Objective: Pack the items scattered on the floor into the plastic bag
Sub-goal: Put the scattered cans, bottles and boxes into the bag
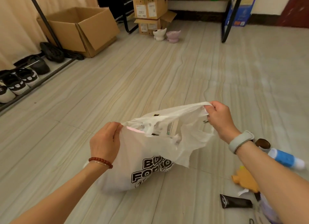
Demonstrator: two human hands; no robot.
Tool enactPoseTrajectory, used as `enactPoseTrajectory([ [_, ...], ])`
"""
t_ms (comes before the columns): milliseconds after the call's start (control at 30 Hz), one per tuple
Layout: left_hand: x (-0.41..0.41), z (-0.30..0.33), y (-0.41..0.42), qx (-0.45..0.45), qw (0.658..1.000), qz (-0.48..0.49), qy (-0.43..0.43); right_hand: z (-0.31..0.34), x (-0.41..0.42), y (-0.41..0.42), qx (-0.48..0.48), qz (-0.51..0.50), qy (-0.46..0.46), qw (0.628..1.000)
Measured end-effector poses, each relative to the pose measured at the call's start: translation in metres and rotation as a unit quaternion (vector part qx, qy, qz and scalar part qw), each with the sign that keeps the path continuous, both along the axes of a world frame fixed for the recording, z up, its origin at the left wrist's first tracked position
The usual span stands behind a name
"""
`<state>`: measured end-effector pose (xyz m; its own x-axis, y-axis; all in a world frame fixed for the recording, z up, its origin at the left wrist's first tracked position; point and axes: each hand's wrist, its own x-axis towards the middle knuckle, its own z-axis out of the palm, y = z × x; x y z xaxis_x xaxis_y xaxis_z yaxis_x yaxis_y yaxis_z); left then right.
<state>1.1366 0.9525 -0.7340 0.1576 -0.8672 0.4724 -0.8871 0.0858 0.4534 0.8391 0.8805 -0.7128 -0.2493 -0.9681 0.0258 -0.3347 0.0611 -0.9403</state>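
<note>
A white plastic bag (133, 165) with black lettering stands on the floor in front of me, its mouth stretched wide. My left hand (104, 142) grips the near left handle, and my right hand (219, 118) pinches the far right handle. Boxes and a pink item show inside the bag. On the floor at the right lie a blue and white bottle (286, 158), a small brown-lidded jar (262, 144), an orange soft toy (245, 178) and a black tube (235, 203), partly hidden by my right forearm.
An open cardboard box (80, 30) stands at the back left beside a black rack with shoes (16, 83). Stacked boxes (149, 13) and two small ceramic bowls (167, 35) sit at the back. A black frame leg (229, 23) rises at the right.
</note>
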Motion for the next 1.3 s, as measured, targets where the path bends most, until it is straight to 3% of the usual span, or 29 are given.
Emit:
enactPoseTrajectory([
  [100, -0.015, 0.018, -0.013, -0.033, 0.999, -0.008, 0.007, 0.036, 0.014, 0.001, -0.076, 0.019, 0.0, 0.997],
  [200, -0.023, 0.032, -0.02, -0.065, 0.997, -0.019, 0.034, 0.058, 0.021, 0.001, -0.118, -0.001, -0.069, 0.991],
  [400, -0.004, 0.041, -0.028, -0.11, 0.991, -0.005, 0.072, 0.058, 0.002, 0.001, -0.157, -0.147, -0.176, 0.961],
  [600, -0.017, 0.021, -0.018, -0.08, 0.985, -0.145, -0.045, 0.04, -0.014, 0.004, -0.128, -0.202, -0.184, 0.953],
  [700, -0.015, 0.015, -0.009, -0.056, 0.984, -0.157, -0.057, 0.033, -0.021, 0.007, -0.128, -0.182, -0.089, 0.971],
  [800, -0.011, 0.006, 0.002, -0.013, 0.97, -0.209, -0.124, 0.016, -0.022, 0.015, -0.083, -0.064, 0.101, 0.989],
  [833, -0.012, 0.003, 0.006, 0.007, 0.958, -0.235, -0.167, 0.007, -0.022, 0.018, -0.061, -0.016, 0.201, 0.978],
  [900, -0.016, -0.007, 0.017, 0.049, 0.923, -0.277, -0.262, -0.013, -0.024, 0.028, -0.006, 0.059, 0.392, 0.918],
  [967, -0.023, -0.022, 0.032, 0.088, 0.889, -0.302, -0.332, -0.032, -0.027, 0.041, 0.042, 0.098, 0.493, 0.864],
  [1033, -0.027, -0.033, 0.041, 0.109, 0.875, -0.294, -0.37, -0.046, -0.029, 0.05, 0.076, 0.123, 0.51, 0.848],
  [1200, -0.035, -0.033, 0.024, 0.127, 0.881, -0.244, -0.385, -0.064, -0.035, 0.05, 0.166, 0.227, 0.528, 0.801],
  [1300, -0.062, -0.025, 0.02, 0.116, 0.886, -0.256, -0.369, -0.065, -0.042, 0.053, 0.169, 0.236, 0.509, 0.811],
])
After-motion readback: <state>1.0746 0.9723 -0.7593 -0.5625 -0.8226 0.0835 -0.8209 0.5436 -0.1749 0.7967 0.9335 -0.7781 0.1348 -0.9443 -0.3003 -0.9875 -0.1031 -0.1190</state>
